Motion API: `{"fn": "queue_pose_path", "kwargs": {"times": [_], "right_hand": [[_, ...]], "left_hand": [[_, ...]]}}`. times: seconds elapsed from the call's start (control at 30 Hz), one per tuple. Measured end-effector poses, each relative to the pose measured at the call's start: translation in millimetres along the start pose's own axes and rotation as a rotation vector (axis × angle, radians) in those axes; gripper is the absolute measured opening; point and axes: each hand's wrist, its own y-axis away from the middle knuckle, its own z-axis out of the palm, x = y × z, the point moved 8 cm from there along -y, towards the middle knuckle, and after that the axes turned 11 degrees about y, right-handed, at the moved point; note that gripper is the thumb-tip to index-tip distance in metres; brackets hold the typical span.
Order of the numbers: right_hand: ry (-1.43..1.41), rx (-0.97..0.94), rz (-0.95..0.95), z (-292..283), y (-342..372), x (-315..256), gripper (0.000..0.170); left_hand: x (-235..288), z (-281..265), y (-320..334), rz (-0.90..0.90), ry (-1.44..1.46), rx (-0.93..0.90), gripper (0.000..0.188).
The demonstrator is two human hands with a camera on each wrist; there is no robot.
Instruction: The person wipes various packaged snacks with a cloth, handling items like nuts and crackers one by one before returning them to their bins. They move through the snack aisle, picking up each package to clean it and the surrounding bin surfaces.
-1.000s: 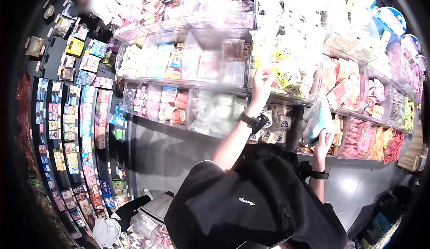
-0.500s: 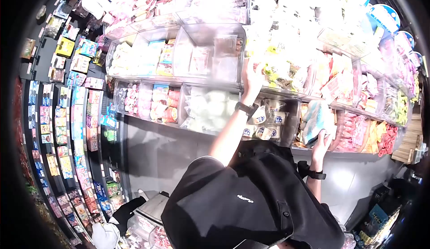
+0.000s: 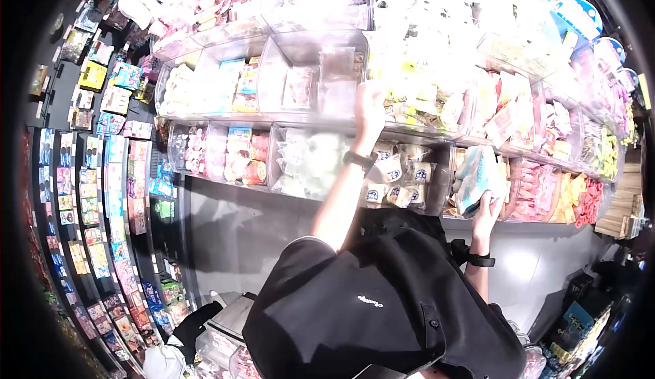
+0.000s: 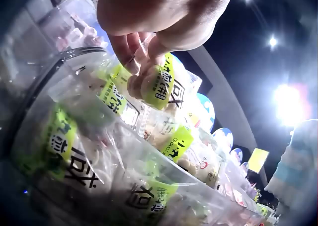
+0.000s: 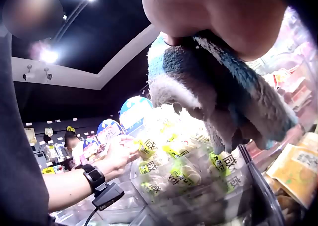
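In the left wrist view my left hand (image 4: pixel 164 17) pinches a clear snack packet (image 4: pixel 158 87) with a yellow-green label and round pale pieces inside. More such packets (image 4: pixel 82 171) fill the clear bin just below it. From the head view, that hand (image 3: pixel 370 109) is at the left end of this bin, its fingertips washed out by glare. My right hand (image 3: pixel 486 215) grips a fluffy blue, white and grey striped cloth (image 3: pixel 477 174) in front of the lower bins. Close up, the cloth (image 5: pixel 174 77) hangs in folds beneath the right hand (image 5: pixel 218 17).
Clear bins of wrapped sweets stretch to both sides, including one of white packets with blue marks (image 3: pixel 402 174) below my left arm. Racks of boxed snacks (image 3: pixel 112 195) stand at left. Another person (image 3: pixel 136 0) is at the far upper left, and a pale cap (image 3: pixel 164 362) shows low down.
My left hand has shifted a little left along the bin front, and the whole head view has drifted. The right hand keeps its grip on the cloth in about the same place.
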Motion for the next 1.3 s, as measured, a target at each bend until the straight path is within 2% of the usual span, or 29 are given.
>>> {"fn": "queue_pose_path", "kwargs": {"times": [0.13, 0.27, 0.3, 0.37, 0.47, 0.5, 0.57, 0.6, 0.83, 0.93, 0.97, 1.07, 1.1, 1.17, 1.3], "right_hand": [[0.015, 0.011, -0.007, 2, 3, -2, 0.034], [0.037, -0.006, -0.039, 1, 5, -2, 0.033], [0.035, 0.009, -0.038, 3, 7, -12, 0.032], [0.011, 0.022, -0.003, -1, 9, -4, 0.032], [-0.001, -0.029, -0.044, -5, 7, 6, 0.038], [-0.002, -0.007, -0.013, -5, 9, 3, 0.037], [0.021, -0.021, -0.036, -6, 8, 7, 0.038], [0.017, 0.0, -0.008, -6, 9, 6, 0.038], [0.001, 0.003, -0.002, -3, 11, 0, 0.038], [-0.032, 0.028, 0.011, -3, 13, 3, 0.039], [0.008, 0.01, 0.023, -4, 13, 5, 0.038], [0.062, 0.013, -0.004, -6, 14, 6, 0.039], [0.072, 0.017, 0.001, -6, 14, 6, 0.039], [0.084, 0.066, 0.033, -8, 15, 12, 0.041], [0.094, 0.044, 0.008, -2, 16, 5, 0.042]], "left_hand": [[10, -4, 0, -0.103, 0.102, 0.028, 0.023], [11, -10, 7, -0.107, 0.05, 0.054, 0.028], [15, -8, 9, -0.125, 0.132, 0.089, 0.028], [18, -6, 11, -0.193, 0.062, -0.001, 0.028], [23, 2, 14, -0.003, -0.068, -0.126, 0.027], [21, 5, 14, -0.031, -0.004, -0.12, 0.026], [26, 7, 13, 0.019, -0.095, -0.18, 0.023], [24, 8, 13, -0.024, -0.086, -0.217, 0.023], [35, 2, 13, -0.08, -0.016, -0.285, 0.025], [28, 10, 16, -0.037, -0.018, -0.277, 0.024], [31, 13, 18, 0.036, -0.158, -0.325, 0.022], [32, 24, 18, -0.006, -0.096, -0.324, 0.022], [30, 28, 21, 0.096, -0.132, -0.384, 0.024], [24, 39, 28, -0.014, -0.123, -0.484, 0.024], [32, 36, 32, -0.005, -0.183, -0.507, 0.032]]}}
